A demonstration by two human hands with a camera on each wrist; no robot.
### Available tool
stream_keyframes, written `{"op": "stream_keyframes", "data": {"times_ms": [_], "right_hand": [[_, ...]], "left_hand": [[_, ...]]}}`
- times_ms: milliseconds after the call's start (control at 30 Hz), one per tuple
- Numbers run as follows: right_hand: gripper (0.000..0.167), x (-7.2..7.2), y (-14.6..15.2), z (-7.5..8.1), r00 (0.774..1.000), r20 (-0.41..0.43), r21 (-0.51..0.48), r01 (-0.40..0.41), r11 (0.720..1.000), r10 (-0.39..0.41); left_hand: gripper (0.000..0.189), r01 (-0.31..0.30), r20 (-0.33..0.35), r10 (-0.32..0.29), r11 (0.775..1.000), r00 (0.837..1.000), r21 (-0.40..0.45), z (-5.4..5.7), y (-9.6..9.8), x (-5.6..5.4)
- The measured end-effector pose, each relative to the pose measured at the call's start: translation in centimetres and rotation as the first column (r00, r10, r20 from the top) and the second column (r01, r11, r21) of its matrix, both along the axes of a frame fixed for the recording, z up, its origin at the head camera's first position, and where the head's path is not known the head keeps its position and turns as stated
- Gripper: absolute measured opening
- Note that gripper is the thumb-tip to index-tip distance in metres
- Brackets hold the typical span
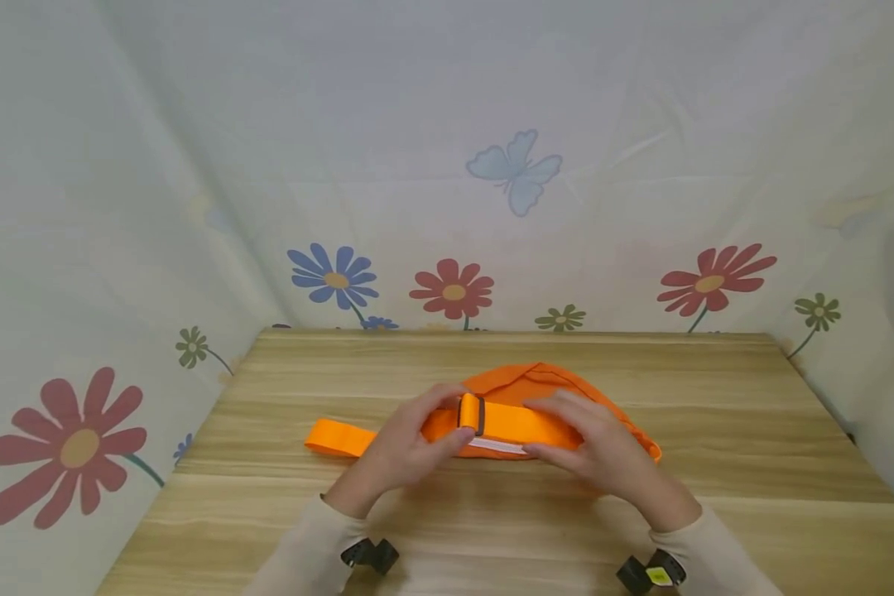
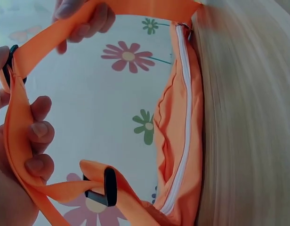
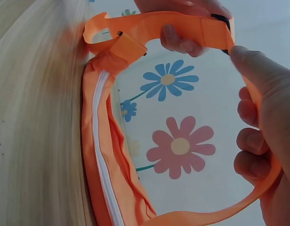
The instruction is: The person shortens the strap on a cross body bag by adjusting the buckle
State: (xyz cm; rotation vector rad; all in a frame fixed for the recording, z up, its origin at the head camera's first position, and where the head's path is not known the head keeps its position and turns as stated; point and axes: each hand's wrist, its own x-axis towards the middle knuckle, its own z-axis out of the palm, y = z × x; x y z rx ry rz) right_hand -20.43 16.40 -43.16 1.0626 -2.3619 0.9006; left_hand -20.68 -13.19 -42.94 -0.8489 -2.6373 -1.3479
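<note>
An orange waist bag (image 1: 532,382) with a white zipper (image 1: 497,447) rests on the table. Its orange strap (image 1: 525,424) is raised in a loop above it. My left hand (image 1: 413,443) grips the strap beside a black slide buckle (image 1: 480,415). The strap's other side is held by my right hand (image 1: 603,443), fingers curled round the webbing in the right wrist view. A second black buckle (image 2: 110,187) hangs lower on the strap in the left wrist view. Both palms are partly hidden by the webbing.
A strap loop (image 1: 340,438) sticks out to the left of the bag. Under everything is a wood-grain table (image 1: 752,447), with a flower-printed curtain (image 1: 387,165) behind and at the sides. Black wrist devices (image 1: 651,573) sit on both sleeves.
</note>
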Motion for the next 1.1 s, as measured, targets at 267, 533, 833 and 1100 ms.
{"op": "stream_keyframes", "data": {"times_ms": [267,533,833,1100], "right_hand": [[0.047,-0.3,0.2,-0.2,0.997,-0.078,0.022,-0.029,0.999,0.030],[0.040,-0.5,-0.4,-0.4,0.990,-0.121,-0.074,-0.076,0.994,0.066],[0.043,-0.5,-1.0,-0.2,0.987,-0.130,-0.094,-0.109,0.990,0.096],[0.040,-0.4,-1.8,0.1,0.983,-0.138,-0.065,-0.128,0.990,0.118]], "left_hand": [[0.042,0.028,-0.030,-0.027,0.999,0.999,0.024,-0.5,-0.2,0.0],[0.042,0.088,-0.030,-0.086,0.992,0.996,0.091,-0.7,0.0,-0.1],[0.047,0.162,-0.001,-0.163,0.978,0.987,0.133,-0.9,0.3,-0.3],[0.049,0.163,0.082,-0.174,0.978,0.981,0.127,-0.9,0.9,-0.3]]}}
